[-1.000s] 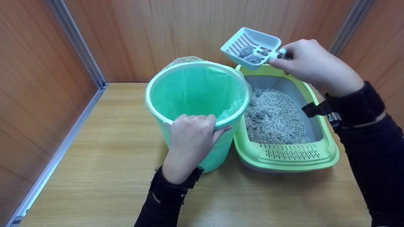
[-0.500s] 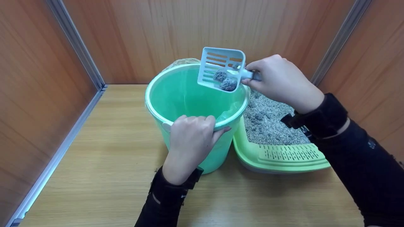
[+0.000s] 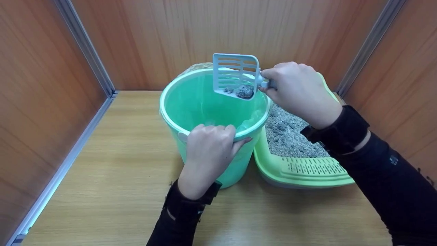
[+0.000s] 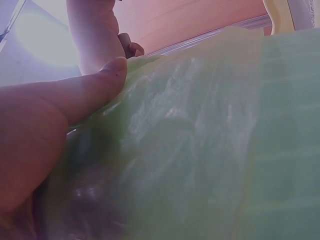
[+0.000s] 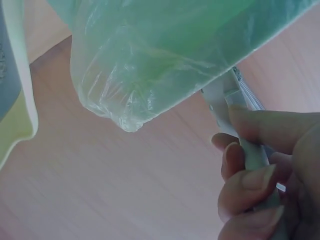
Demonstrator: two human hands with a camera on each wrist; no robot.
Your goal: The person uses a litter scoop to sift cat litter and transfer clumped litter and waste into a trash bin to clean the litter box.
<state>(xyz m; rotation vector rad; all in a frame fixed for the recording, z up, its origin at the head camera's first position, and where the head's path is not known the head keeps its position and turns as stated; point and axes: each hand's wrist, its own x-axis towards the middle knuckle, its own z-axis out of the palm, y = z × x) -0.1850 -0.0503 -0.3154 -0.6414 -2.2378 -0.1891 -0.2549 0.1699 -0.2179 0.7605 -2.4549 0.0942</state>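
My right hand [image 3: 302, 92] grips the handle of a light blue slotted litter scoop [image 3: 241, 70] over the right side of a green bin [image 3: 235, 174]. The scoop is tilted, its slotted face turned toward the head view. A grey litter clump [image 3: 245, 91] and smaller bits lie along its lower edge. My left hand [image 3: 210, 150] holds the near rim of the bin, thumb along the outside. A thin translucent bag [image 4: 200, 120] lines the bin and folds over its rim. In the right wrist view, curled fingers [image 5: 245, 192] wrap the scoop's handle.
Right of the bin stands a lime-green litter box [image 3: 307, 176] with grey litter [image 3: 290, 133] inside, partly hidden by my right arm. Wood-grain panels [image 3: 153, 37] rise at the back and both sides of the wooden tabletop [image 3: 112, 191].
The scoop has moved left and down from above the litter box to over the bin, and tilted. One of its two large clumps is gone from it. My left hand keeps its hold.
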